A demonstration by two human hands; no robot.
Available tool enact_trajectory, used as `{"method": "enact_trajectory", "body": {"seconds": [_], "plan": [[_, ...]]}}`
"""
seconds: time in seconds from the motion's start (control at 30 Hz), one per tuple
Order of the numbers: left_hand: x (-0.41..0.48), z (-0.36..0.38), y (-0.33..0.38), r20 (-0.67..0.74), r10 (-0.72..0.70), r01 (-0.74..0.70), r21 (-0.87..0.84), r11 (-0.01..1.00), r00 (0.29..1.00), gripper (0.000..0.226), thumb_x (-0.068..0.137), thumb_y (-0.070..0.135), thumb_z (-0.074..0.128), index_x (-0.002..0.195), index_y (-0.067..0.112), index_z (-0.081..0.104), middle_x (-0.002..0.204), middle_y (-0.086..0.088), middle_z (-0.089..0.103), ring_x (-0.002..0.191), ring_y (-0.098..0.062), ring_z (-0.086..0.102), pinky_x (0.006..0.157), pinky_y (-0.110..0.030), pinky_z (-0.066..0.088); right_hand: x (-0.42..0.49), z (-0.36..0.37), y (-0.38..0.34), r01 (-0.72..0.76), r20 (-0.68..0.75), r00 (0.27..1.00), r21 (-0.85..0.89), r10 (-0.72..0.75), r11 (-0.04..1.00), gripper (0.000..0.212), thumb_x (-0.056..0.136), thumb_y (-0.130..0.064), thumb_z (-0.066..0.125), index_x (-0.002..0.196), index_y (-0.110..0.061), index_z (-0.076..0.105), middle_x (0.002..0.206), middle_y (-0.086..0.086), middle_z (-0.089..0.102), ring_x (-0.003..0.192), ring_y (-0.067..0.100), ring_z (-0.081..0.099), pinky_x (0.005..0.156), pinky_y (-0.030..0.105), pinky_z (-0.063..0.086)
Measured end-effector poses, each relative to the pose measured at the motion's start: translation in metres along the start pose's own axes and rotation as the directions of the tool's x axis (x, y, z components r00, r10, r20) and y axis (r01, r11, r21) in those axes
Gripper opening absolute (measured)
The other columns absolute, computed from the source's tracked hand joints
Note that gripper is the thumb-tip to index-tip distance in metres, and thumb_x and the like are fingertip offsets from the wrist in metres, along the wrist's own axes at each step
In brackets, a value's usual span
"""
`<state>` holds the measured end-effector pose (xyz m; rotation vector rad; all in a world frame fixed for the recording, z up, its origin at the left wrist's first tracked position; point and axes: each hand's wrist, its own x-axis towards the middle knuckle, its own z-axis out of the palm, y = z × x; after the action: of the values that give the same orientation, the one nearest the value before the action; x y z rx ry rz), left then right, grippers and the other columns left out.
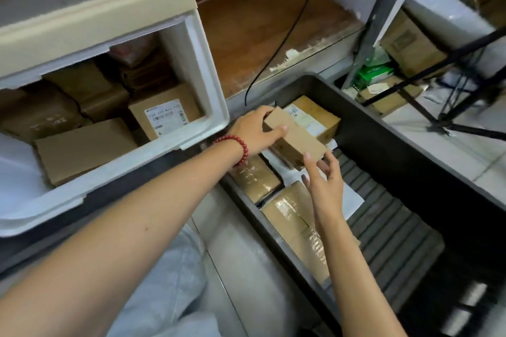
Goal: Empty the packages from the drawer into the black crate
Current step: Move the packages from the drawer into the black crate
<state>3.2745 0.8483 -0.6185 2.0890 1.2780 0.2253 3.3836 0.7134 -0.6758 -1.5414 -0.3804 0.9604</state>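
My left hand [253,131], with a red bead bracelet on its wrist, grips the far end of a small cardboard package [297,138] held over the black crate [383,134]. My right hand [324,180] is at the package's near end, fingers relaxed and touching its corner. Several brown packages lie in the crate, among them a labelled box [315,115] and a taped one [290,213]. The white drawer [208,85] at the left stands pulled out and holds several more packages, including a labelled box [167,115] and a flat one [82,148].
A brown wooden surface [262,24] with a black cable [287,33] lies behind the crate. At the right stand shelves with cardboard boxes [410,46] and a black tripod's legs [443,68]. The crate's ribbed floor [388,216] is bare on its right side.
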Motion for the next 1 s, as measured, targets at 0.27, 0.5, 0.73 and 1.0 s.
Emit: {"method": "enact_trajectory", "body": {"seconds": [0.27, 0.5, 0.73, 1.0], "plan": [[0.019, 0.031, -0.019, -0.01, -0.073, 0.073, 0.029, 0.997, 0.997, 0.059, 0.087, 0.035, 0.066, 0.139, 0.025, 0.041, 0.135, -0.009, 0.038, 0.117, -0.025, 0.049, 0.097, -0.028, 0.038, 0.013, 0.002, 0.016, -0.034, 0.032, 0.998, -0.308, 0.046, 0.951, 0.053, 0.097, -0.035, 0.055, 0.147, -0.027, 0.038, 0.139, 0.0, 0.053, 0.114, 0.012, 0.053, 0.093, 0.031, 0.045], [0.021, 0.034, -0.042, -0.084, -0.067, 0.064, -0.044, 0.997, 0.994, 0.057, 0.082, 0.04, 0.071, 0.125, 0.018, 0.041, 0.123, -0.008, 0.052, 0.108, -0.022, 0.054, 0.093, -0.034, 0.047, 0.02, 0.004, 0.021, 0.015, 0.0, 1.0, -0.579, -0.018, 0.815, 0.049, 0.094, -0.047, 0.055, 0.136, -0.03, 0.039, 0.131, -0.015, 0.056, 0.127, 0.018, 0.048, 0.111, 0.053, 0.029], [0.023, 0.031, -0.046, -0.207, -0.082, 0.074, -0.047, 0.996, 0.975, 0.051, 0.084, 0.039, 0.069, 0.12, 0.017, 0.041, 0.117, -0.008, 0.055, 0.105, -0.024, 0.055, 0.087, -0.035, 0.047, 0.02, 0.012, 0.02, 0.057, 0.073, 0.997, -0.651, -0.012, 0.757, 0.05, 0.093, -0.055, 0.05, 0.135, -0.029, 0.041, 0.127, -0.017, 0.06, 0.118, 0.015, 0.055, 0.113, 0.058, 0.019], [0.008, 0.062, -0.048, 0.105, -0.072, 0.002, 0.556, 0.831, 0.992, 0.058, 0.095, 0.049, 0.044, 0.143, 0.018, 0.036, 0.148, -0.003, 0.034, 0.137, -0.025, 0.032, 0.104, -0.045, 0.032, 0.012, 0.022, 0.024, 0.196, 0.295, 0.949, -0.823, 0.107, 0.533, 0.064, 0.096, -0.06, 0.036, 0.152, -0.034, 0.02, 0.152, -0.006, 0.04, 0.146, 0.023, 0.021, 0.109, 0.066, -0.012]]}}
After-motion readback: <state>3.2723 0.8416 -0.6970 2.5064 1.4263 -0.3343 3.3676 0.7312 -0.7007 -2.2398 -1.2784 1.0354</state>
